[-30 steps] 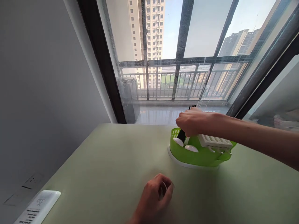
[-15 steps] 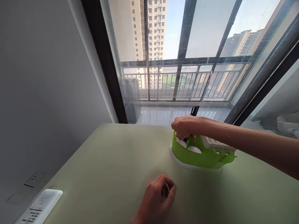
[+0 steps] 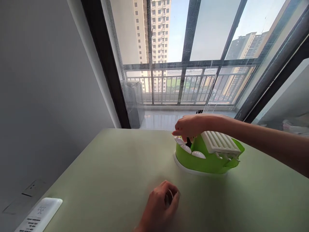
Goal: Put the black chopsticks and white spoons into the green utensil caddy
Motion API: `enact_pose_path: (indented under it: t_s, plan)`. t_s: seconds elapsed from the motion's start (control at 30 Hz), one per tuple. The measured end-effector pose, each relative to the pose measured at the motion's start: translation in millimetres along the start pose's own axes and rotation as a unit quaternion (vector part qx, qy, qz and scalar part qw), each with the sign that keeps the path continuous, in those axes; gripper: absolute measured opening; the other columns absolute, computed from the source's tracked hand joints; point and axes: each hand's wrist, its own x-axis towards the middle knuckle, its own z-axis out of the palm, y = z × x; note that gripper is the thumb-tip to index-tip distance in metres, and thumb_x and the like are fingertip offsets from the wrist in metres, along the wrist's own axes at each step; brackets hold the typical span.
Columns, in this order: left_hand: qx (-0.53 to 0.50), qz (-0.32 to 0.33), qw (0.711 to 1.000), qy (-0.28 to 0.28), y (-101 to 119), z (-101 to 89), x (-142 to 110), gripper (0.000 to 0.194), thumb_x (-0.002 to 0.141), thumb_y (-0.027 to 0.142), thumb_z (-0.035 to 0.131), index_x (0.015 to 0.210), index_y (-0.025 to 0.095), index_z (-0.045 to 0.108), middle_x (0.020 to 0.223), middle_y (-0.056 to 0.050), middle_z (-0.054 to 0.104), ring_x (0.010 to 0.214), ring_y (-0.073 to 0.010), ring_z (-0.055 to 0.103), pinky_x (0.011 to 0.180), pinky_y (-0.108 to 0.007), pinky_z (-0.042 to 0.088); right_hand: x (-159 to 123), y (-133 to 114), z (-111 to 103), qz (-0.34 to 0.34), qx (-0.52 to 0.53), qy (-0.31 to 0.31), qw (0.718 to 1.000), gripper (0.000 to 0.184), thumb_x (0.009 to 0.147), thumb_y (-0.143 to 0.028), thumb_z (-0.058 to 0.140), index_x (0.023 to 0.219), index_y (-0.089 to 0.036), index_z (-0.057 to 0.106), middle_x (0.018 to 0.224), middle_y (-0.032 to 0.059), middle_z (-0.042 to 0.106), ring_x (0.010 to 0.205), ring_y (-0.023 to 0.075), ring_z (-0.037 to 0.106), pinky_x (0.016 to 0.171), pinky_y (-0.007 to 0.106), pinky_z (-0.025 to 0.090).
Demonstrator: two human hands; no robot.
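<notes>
A green cutlery holder [image 3: 200, 164] with a white base stands on the table. Several white rounded spoon heads [image 3: 198, 154] rest along its left rim. My right hand [image 3: 189, 126] is over that left end, fingers apart and pointing down, with fingertips by the farthest spoon head [image 3: 179, 140]. Part of the fingers is hidden behind the hand. Black fork tines [image 3: 199, 111] stick up just past the wrist. My left hand [image 3: 160, 204] rests on the table in front of the holder, loosely curled, with a gap between thumb and fingers and nothing visible inside.
On the holder's right part sits a white slotted rack [image 3: 220, 141] with small hooks. A white remote control [image 3: 40, 214] lies at the table's [image 3: 108, 174] left edge. Behind the table are a glass door and balcony; a grey wall [image 3: 48, 80] is at left.
My right hand has lifted slightly and shifted left, its fingers spreading. One more white spoon head now shows on the rim. My left hand has stayed in place.
</notes>
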Motion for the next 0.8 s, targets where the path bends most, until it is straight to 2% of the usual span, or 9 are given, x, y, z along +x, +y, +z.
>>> enact_pose_path:
  t_s: [0.1, 0.17, 0.3, 0.4, 0.5, 0.63, 0.8]
  plan:
    - [0.004, -0.002, 1.0, 0.002, -1, 0.2, 0, 0.017, 0.095, 0.032, 0.055, 0.082, 0.021, 0.06, 0.075, 0.0, 0.06, 0.065, -0.0139, 0.053, 0.059, -0.024, 0.04, -4, 0, -3, 0.008, 0.001, -0.051, 0.999, 0.033, 0.102, -0.028, 0.053, 0.078, -0.017, 0.072, 0.08, 0.0051, 0.081, 0.058, 0.0151, 0.072, 0.059, 0.028, 0.054]
    - [0.007, -0.002, 1.0, 0.002, -1, 0.2, 0, 0.018, 0.095, 0.032, 0.055, 0.083, 0.021, 0.061, 0.076, 0.0, 0.06, 0.065, -0.0142, 0.054, 0.059, -0.024, 0.04, -7, 2, -4, 0.007, -0.005, -0.045, 0.999, 0.031, 0.104, -0.028, 0.051, 0.082, -0.017, 0.071, 0.084, 0.0044, 0.082, 0.063, 0.0144, 0.073, 0.061, 0.027, 0.053]
    - [0.007, -0.003, 1.0, 0.001, 0, -0.5, -1, 0.017, 0.096, 0.031, 0.055, 0.085, 0.02, 0.062, 0.077, 0.0, 0.06, 0.066, -0.0142, 0.054, 0.061, -0.025, 0.041, -15, 11, 0, 0.018, -0.045, 0.036, 0.998, 0.023, 0.102, -0.029, 0.054, 0.091, -0.02, 0.073, 0.086, 0.0054, 0.081, 0.073, 0.0189, 0.072, 0.061, 0.029, 0.045]
    - [0.007, -0.002, 1.0, 0.002, 0, -0.9, 0, 0.018, 0.097, 0.031, 0.055, 0.085, 0.02, 0.063, 0.077, -0.001, 0.061, 0.067, -0.0145, 0.055, 0.062, -0.025, 0.042, -25, 20, 11, 0.036, -0.052, 0.101, 0.993, 0.024, 0.101, -0.033, 0.052, 0.098, -0.022, 0.073, 0.089, 0.0056, 0.08, 0.075, 0.0207, 0.07, 0.058, 0.03, 0.038]
    - [0.007, -0.001, 1.0, 0.0, 1, -1.2, 0, 0.018, 0.097, 0.031, 0.055, 0.084, 0.02, 0.062, 0.078, -0.001, 0.061, 0.067, -0.0144, 0.055, 0.063, -0.025, 0.042, -34, 27, 27, 0.06, -0.008, 0.166, 0.984, 0.029, 0.103, -0.04, 0.047, 0.095, -0.023, 0.07, 0.08, 0.003, 0.077, 0.069, 0.019, 0.067, 0.059, 0.03, 0.037]
    - [0.006, -0.005, 1.0, -0.005, 2, -1.8, -1, 0.022, 0.098, 0.034, 0.054, 0.084, 0.02, 0.062, 0.077, -0.001, 0.06, 0.066, -0.0144, 0.053, 0.062, -0.026, 0.041, -45, 34, 48, 0.08, 0.046, 0.266, 0.959, 0.038, 0.104, -0.051, 0.042, 0.085, -0.024, 0.063, 0.073, 0.0006, 0.071, 0.063, 0.0175, 0.061, 0.06, 0.03, 0.036]
    - [0.004, -0.009, 1.0, -0.008, 4, -3.4, -2, 0.023, 0.099, 0.037, 0.054, 0.085, 0.02, 0.062, 0.075, 0.0, 0.059, 0.066, -0.0143, 0.052, 0.062, -0.026, 0.041, -59, 56, 61, 0.078, 0.091, 0.316, 0.941, 0.046, 0.102, -0.06, 0.043, 0.081, -0.024, 0.062, 0.066, -0.0007, 0.065, 0.057, 0.0158, 0.053, 0.061, 0.03, 0.035]
